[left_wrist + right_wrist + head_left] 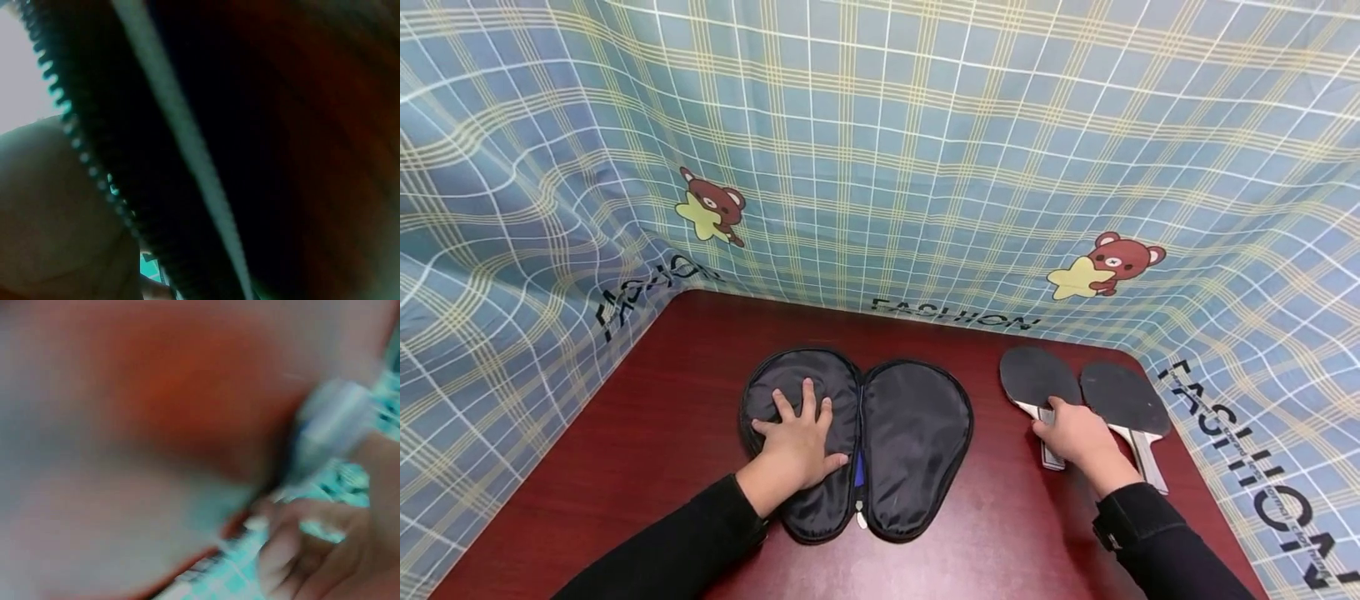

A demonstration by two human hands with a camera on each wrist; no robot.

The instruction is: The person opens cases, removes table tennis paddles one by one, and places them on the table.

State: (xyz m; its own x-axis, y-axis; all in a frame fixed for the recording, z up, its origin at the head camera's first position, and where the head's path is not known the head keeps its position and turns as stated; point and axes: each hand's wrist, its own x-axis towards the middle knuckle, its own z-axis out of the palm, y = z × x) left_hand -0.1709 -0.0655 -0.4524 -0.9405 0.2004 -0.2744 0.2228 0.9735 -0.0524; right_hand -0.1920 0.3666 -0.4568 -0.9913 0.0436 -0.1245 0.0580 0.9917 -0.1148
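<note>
My left hand (799, 446) rests with fingers spread on the left half of a black zip case (917, 450) shaped like two paddles side by side. Blue lining (860, 468) shows in the gap between the halves, above a zip pull (861, 518). Zipper teeth (75, 140) fill a close, dark left wrist view. On the right, my right hand (1081, 435) grips the pale handle of a black-faced table tennis paddle (1037, 375), its handle end showing below the fingers. The right wrist view is blurred, with curled fingers (281, 550) near a pale handle (331, 428).
A second table tennis paddle (1123, 396) lies just right of the held one, its handle toward the front right. Everything is on a dark red table (655, 417). A blue plaid curtain (880, 167) with bear prints encloses the back and both sides.
</note>
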